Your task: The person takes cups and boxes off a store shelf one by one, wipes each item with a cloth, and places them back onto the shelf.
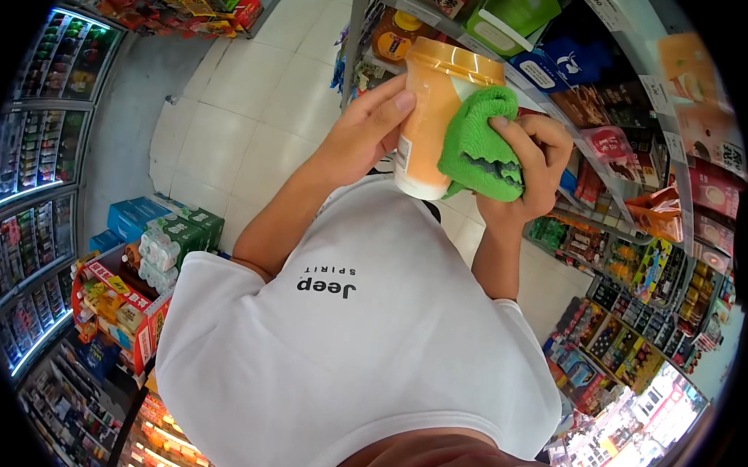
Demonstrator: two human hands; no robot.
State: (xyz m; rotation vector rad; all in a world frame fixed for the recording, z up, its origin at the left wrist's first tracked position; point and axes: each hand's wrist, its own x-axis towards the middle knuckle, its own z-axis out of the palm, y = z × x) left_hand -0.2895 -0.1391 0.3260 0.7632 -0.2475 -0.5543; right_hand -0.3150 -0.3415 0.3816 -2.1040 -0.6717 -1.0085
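An orange jar (428, 112) with a translucent orange lid and a white base is held up in front of my chest, close to the shelves. My left hand (369, 130) grips its left side, the thumb lying on the jar's wall. A folded green cloth (486, 147) with a dark edge lies against the jar's right side. My right hand (535, 161) pinches this cloth between thumb and fingers and presses it to the jar.
Shelves of packaged goods (561, 67) rise close by at the upper right. Lit drink coolers (53, 107) stand at the far left. Green bottle packs (180, 235) and a red display box (112, 303) are at the left, beside the tiled floor (254, 122).
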